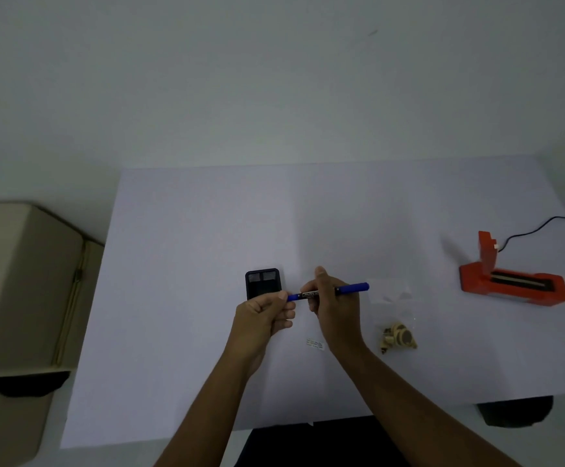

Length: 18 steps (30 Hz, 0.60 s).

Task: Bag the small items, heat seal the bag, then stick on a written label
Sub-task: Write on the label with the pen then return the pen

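A blue marker pen (351,288) lies level above the white table (180,251), gripped by both hands. My right hand (333,306) wraps the barrel near its middle. My left hand (266,313) pinches the pen's left end, where the small blue cap is. A small white label (315,344) with writing lies on the table just below the hands. To the right lies a clear plastic bag (393,298) with small tan items (397,338) bunched at its near end. The red heat sealer (513,279) sits at the far right with its arm raised.
A black mesh pen holder (262,281) stands just behind my left hand. The sealer's black cable (537,229) runs off the table's right edge. A beige cabinet (21,281) stands left of the table. A dark stool (513,411) shows under the near right edge.
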### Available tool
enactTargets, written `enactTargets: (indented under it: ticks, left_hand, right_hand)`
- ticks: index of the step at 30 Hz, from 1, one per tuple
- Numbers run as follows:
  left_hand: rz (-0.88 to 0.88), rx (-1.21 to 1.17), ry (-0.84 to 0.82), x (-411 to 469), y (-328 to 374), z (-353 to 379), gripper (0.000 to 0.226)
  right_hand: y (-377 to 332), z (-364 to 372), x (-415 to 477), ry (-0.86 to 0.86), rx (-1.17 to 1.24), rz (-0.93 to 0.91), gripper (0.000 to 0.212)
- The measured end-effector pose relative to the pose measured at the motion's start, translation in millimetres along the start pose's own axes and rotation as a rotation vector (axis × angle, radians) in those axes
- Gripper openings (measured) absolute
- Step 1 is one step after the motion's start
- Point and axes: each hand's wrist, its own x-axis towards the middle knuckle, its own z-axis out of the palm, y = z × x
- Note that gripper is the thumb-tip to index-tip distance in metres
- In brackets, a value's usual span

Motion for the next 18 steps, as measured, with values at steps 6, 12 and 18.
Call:
enactTargets:
  ticks: [6,12,18]
  left_hand:
    - [-0.085,-0.09,-0.038,4,12,1,0.023]
    - [-0.152,-0.072,-0.066,17,26,-4,0.029]
    - [-0.177,-0.074,-0.021,27,33,-17,0.024]
  right_hand:
    - [-7,12,7,0.077,0.039,0.022,0.046]
    - [-11,21,18,0.026,0.058,-0.01,0.046]
    - [-7,39,29,-0.057,0.043,-0.001,0.046]
